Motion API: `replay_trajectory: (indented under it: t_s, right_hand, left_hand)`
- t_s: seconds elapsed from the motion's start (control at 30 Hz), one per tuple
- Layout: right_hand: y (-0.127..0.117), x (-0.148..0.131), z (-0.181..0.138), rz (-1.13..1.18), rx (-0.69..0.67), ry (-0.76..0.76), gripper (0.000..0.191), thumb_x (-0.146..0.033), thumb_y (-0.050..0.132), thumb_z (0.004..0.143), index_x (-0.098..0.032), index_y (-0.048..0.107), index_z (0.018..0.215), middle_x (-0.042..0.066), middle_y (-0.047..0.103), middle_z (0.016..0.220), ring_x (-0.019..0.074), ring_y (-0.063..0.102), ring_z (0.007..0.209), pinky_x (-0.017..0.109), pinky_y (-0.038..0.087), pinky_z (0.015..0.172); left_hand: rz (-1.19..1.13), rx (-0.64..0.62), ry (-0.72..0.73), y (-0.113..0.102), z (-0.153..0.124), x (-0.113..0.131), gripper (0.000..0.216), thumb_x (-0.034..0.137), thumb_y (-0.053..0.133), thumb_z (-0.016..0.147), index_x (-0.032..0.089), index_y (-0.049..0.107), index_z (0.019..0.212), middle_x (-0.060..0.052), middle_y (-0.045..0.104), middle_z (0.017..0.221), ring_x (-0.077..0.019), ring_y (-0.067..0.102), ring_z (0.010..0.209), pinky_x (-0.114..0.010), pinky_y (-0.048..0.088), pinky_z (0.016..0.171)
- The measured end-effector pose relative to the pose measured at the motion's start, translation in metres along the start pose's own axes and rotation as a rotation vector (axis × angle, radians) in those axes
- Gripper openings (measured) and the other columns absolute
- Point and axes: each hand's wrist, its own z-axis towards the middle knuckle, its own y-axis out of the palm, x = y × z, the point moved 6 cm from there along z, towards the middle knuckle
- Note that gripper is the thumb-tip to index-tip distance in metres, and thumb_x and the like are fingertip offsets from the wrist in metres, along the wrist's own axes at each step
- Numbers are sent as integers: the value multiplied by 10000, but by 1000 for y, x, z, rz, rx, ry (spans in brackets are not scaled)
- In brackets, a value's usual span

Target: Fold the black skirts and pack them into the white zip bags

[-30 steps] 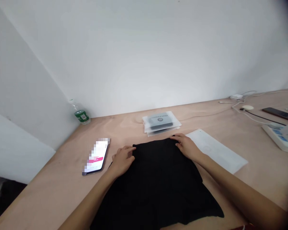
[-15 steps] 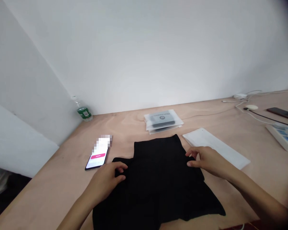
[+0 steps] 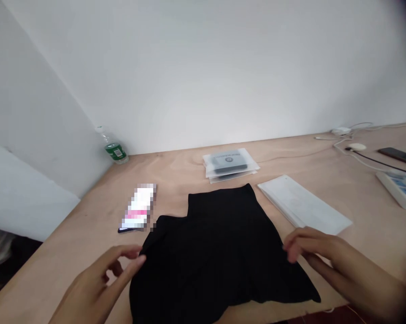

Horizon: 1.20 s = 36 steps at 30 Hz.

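A black garment (image 3: 219, 247) lies spread flat on the wooden table (image 3: 176, 180), narrow at its far end and flaring toward me. My left hand (image 3: 98, 283) hovers at its near left edge, fingers loosely spread, fingertips beside the cloth and holding nothing. My right hand (image 3: 317, 252) is at the garment's right edge, fingers extended and slightly curled, close to the cloth with nothing in it.
A phone (image 3: 138, 211) with a lit screen lies left of the garment. A stack of clear bagged items (image 3: 228, 164) sits behind it, white flat bags (image 3: 302, 204) to its right. A bottle (image 3: 111, 148) stands by the wall. Cables, a power strip (image 3: 400, 184) and another phone (image 3: 400, 155) lie far right.
Both hands have slid back toward me from the garment's far end, along its side edges, and now are off the cloth near its lower corners. The garment lies flatter and wider.
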Motion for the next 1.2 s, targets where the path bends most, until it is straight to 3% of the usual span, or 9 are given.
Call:
replay_trajectory:
  t_s: [0.13,0.23,0.37,0.5,0.6,0.67,0.77,0.93,1.2]
  right_hand:
    - [39,-28,30,-164,124,-21,325,-197,304,884,-216,591,1035,80,593,1126,188,550,1043,373,446,906]
    - [73,-39,42,-314,66,-51,436,-430,377,879,-281,447,1283,65,387,1396,286,319,1282,518,311,1008]
    - [98,-37,44,-404,-54,-36,660,-675,337,788,-412,203,1378,15,162,1486,382,89,1332,686,131,979]
    - [104,-34,42,-410,-92,-14,699,-715,317,761,-434,147,1378,15,127,1487,410,54,1324,721,77,953]
    - [100,-39,43,-411,-65,-13,678,-692,301,785,-428,122,1383,19,117,1489,395,58,1329,705,99,961]
    - [94,-42,46,-434,-13,-9,653,-667,285,808,-420,115,1387,18,116,1492,373,65,1337,681,108,979]
    - [87,-39,49,-496,77,22,631,-650,278,821,-405,154,1388,24,151,1489,364,85,1339,662,124,987]
    - [87,-10,46,-595,180,87,630,-650,303,814,-377,237,1379,61,215,1474,392,130,1326,667,148,969]
    - [91,4,39,-602,219,114,603,-626,310,827,-360,286,1368,76,244,1462,378,143,1327,652,154,976]
  left_hand:
    - [140,-24,-77,16,22,14,369,538,453,762,243,567,952,-23,657,794,-193,622,647,-276,457,554]
    - [198,33,-37,20,27,30,275,445,422,803,240,557,927,-21,660,766,-204,628,673,-272,433,563]
    - [285,215,0,9,29,45,260,403,348,861,245,537,946,-30,674,821,-229,625,713,-282,404,552]
    - [433,118,98,15,34,52,312,355,300,886,196,550,986,-75,673,887,-275,623,778,-339,427,604]
    - [450,210,203,19,25,65,351,343,300,891,159,542,1067,-112,614,1096,-305,565,977,-408,442,754]
    - [395,273,326,26,12,79,395,361,308,895,143,505,1159,-117,532,1243,-284,490,1115,-413,403,891]
    - [360,184,461,54,-3,90,509,434,348,882,169,393,1313,-85,369,1409,-282,280,1304,-422,327,1000]
    - [402,79,322,89,-6,67,688,595,381,809,276,230,1400,-29,230,1479,-414,74,1333,-557,272,990]
    - [394,48,297,91,-5,57,679,618,357,806,313,215,1395,-4,198,1488,-421,59,1331,-554,253,997]
